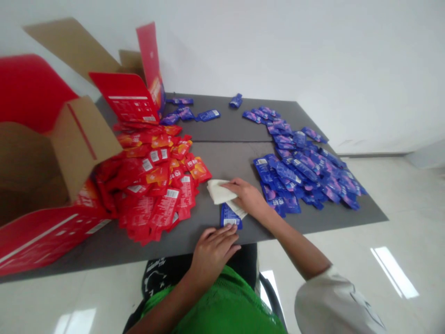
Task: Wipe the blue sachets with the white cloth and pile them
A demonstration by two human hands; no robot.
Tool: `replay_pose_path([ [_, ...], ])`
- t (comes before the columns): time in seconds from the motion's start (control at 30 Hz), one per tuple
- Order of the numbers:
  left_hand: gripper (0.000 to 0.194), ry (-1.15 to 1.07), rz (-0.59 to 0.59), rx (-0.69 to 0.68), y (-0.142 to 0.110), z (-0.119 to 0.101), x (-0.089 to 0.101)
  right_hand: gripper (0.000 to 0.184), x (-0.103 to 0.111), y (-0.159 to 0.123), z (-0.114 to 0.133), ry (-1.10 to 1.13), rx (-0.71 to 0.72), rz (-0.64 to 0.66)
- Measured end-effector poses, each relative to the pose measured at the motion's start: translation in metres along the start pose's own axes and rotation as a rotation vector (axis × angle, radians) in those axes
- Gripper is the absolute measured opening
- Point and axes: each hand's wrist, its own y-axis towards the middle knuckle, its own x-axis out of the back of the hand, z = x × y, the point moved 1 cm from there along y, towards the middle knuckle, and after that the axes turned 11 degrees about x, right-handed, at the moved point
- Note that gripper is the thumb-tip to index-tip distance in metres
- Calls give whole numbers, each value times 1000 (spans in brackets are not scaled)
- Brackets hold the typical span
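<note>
A folded whitish cloth (219,191) is gripped in my right hand (247,197), over the table's front middle. Beneath it lies a small blue packet (229,216), its upper part covered by the cloth. My left hand (216,246) rests at the table's front edge, fingers stretched out, their tips on the packet's lower edge. A heap of red packets (153,178) spreads to the left of both hands. To the right of my right hand is a large pile of blue packets (299,162).
Two open red cardboard boxes, the nearer box (83,144) and the farther box (125,93), stand on the left with flaps sticking out. Several loose blue packets (208,115) lie toward the back of the grey table (229,155). A white wall (295,51) rises behind it.
</note>
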Motion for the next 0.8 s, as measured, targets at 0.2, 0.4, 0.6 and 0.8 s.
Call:
replay_pose_path([
  [0.2,22,6,-4,19,-2,1,-1,64,18,-13,20,-44,17,-66],
  [0.4,18,102,-5,22,-4,3,0,49,-5,-64,47,130,98,101],
  [0.6,22,2,17,18,-1,0,0,55,-2,-9,-1,3,-18,-18],
  [0.8,24,1,3,21,-1,0,0,63,18,-11,8,-47,-11,-54],
])
